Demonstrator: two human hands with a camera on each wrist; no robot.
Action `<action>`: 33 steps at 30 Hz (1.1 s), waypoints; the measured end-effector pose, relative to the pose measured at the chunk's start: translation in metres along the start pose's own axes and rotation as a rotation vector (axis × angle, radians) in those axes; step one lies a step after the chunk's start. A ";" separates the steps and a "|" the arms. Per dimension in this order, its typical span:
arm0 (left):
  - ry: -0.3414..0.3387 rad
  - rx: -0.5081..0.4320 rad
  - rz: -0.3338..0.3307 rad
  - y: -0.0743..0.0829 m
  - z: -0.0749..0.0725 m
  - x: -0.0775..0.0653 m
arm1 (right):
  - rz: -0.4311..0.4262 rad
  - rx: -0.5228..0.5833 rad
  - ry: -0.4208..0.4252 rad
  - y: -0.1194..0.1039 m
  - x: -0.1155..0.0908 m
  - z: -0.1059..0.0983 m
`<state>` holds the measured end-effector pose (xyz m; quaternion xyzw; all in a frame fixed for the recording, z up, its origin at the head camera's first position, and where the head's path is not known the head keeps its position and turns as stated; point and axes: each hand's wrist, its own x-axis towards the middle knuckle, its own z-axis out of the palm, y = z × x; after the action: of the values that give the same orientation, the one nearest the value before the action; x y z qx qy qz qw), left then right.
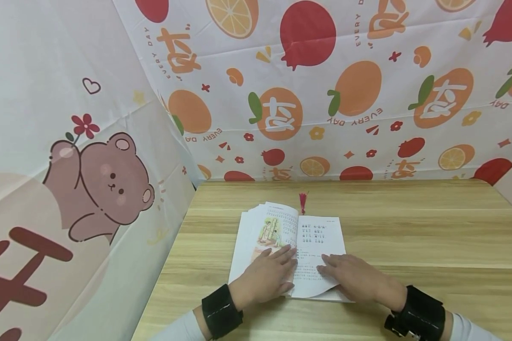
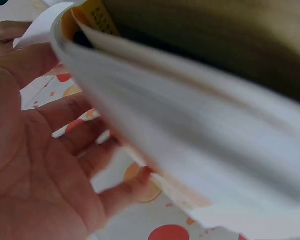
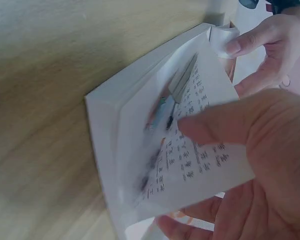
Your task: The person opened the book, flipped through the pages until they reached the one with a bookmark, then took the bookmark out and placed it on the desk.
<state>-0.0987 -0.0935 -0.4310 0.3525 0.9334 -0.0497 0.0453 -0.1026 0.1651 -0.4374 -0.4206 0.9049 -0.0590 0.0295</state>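
An open book (image 1: 320, 237) lies on the wooden table, its left page carrying a coloured picture and its right page printed text. My left hand (image 1: 266, 274) rests flat across the lower left page near the spine. In the left wrist view, the left hand's fingers (image 2: 72, 110) are extended and spread against the curved, blurred pages (image 2: 190, 130). My right hand (image 1: 358, 277) pinches the right page near its outer edge, and the lower corner curls up. The right wrist view shows the right thumb (image 3: 210, 125) against the lifted page (image 3: 190, 175), with the other fingers on its far side.
A red tassel (image 1: 303, 201) sticks out above the book's spine on the wooden table (image 1: 418, 227). Behind hangs a fruit-print cloth (image 1: 320, 142), and a bear-print cloth (image 1: 111, 180) hangs at the left. Each wrist wears a black band (image 1: 223, 311).
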 end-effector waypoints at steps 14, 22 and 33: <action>0.205 -0.179 -0.034 0.010 0.006 0.005 | -0.121 -0.252 0.511 -0.022 0.021 -0.011; 0.445 -0.081 -0.152 0.011 0.000 0.002 | -0.016 -0.201 0.412 -0.014 0.009 -0.001; 0.136 0.233 -0.088 0.012 0.004 -0.001 | 0.039 0.041 0.013 -0.003 -0.008 0.008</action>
<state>-0.0900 -0.0855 -0.4358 0.3165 0.9368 -0.1358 -0.0616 -0.0943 0.1687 -0.4447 -0.4020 0.9116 -0.0799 0.0332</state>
